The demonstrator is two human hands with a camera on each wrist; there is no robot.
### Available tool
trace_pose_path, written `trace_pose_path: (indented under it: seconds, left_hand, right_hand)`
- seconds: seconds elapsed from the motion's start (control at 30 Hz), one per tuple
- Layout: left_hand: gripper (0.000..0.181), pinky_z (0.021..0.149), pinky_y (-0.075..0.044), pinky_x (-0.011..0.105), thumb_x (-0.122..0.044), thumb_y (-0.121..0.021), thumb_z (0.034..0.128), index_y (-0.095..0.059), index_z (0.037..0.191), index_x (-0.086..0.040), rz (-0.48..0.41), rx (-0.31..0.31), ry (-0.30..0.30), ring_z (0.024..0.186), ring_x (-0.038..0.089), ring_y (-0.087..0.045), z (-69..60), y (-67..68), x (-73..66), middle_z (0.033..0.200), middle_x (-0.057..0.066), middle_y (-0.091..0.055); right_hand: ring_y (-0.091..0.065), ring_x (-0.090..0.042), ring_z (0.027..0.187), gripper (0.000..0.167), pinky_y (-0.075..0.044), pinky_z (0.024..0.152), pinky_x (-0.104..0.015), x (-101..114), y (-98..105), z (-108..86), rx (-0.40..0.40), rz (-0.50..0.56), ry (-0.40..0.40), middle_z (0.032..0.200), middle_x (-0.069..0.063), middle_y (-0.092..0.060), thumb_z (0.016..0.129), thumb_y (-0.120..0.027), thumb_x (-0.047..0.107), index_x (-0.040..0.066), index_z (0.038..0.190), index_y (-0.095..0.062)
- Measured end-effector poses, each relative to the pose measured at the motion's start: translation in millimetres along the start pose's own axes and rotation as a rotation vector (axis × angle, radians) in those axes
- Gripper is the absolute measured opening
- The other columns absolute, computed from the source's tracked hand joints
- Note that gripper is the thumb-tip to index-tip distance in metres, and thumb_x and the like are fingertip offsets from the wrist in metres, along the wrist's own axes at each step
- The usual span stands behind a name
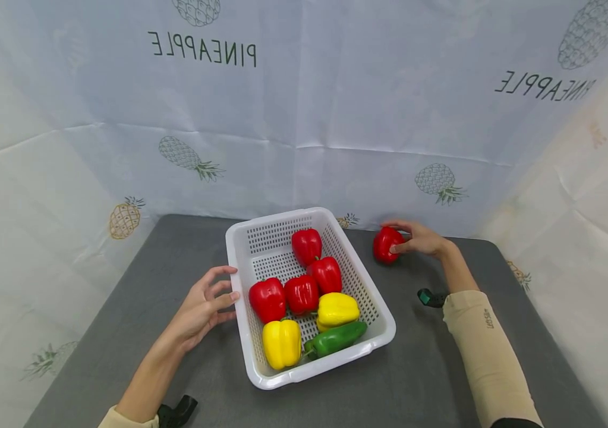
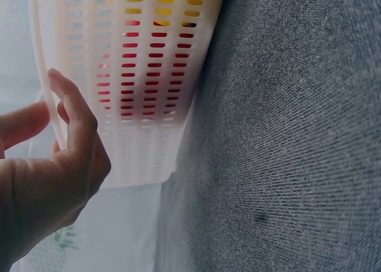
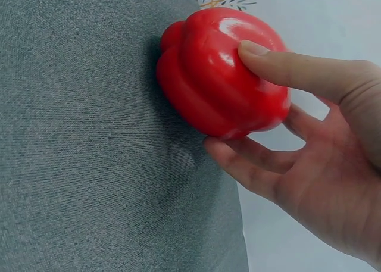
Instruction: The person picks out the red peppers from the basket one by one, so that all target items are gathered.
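Note:
My left hand (image 1: pixel 204 306) pinches the left rim of a white plastic basket (image 1: pixel 311 370), thumb on one side of the rim and fingers on the other in the left wrist view. Inside the basket lie several red bell peppers (image 1: pixel 268 300), two yellow bell peppers (image 1: pixel 282 345) and a long green pepper (image 1: pixel 338 339). Right of the basket, near the back of the table, my right hand (image 1: pixel 420 239) holds another red bell pepper (image 3: pixel 220 75) between thumb and fingers. In the right wrist view this pepper is at or just above the grey cloth; contact is hard to tell.
The table (image 1: pixel 416 380) has a dark grey cloth surface. Behind it and at both sides hangs a pale curtain (image 1: pixel 346 107) printed with pineapples. Each wrist wears a black strapped device, one of them (image 1: pixel 432 298) near the right sleeve.

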State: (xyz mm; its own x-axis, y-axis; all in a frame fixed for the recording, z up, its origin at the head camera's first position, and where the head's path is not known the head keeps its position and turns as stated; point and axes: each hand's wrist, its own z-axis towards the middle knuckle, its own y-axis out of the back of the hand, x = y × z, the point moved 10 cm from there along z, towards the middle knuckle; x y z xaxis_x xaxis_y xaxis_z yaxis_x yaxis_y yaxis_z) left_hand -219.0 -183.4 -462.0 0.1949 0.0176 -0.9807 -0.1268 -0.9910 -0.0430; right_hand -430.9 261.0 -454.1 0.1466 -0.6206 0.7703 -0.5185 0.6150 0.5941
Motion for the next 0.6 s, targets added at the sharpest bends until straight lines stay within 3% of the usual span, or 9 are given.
trace_pose_path:
  seconds: [0.6]
  left_hand:
    - [0.066,0.096,-0.067,0.043,-0.011,-0.070,0.1045,-0.032,0.159,-0.014,0.008,0.030,0.004,0.120,0.028,-0.066,18.0,11.4,-4.1,0.146,0.025,-0.054]
  right_hand:
    - [-0.038,-0.051,0.151,0.079,-0.046,0.120,-0.069,0.1,0.5,5.9,-0.057,-0.010,-0.027,0.172,-0.028,-0.035,0.095,-0.078,0.011,0.005,0.165,-0.041]
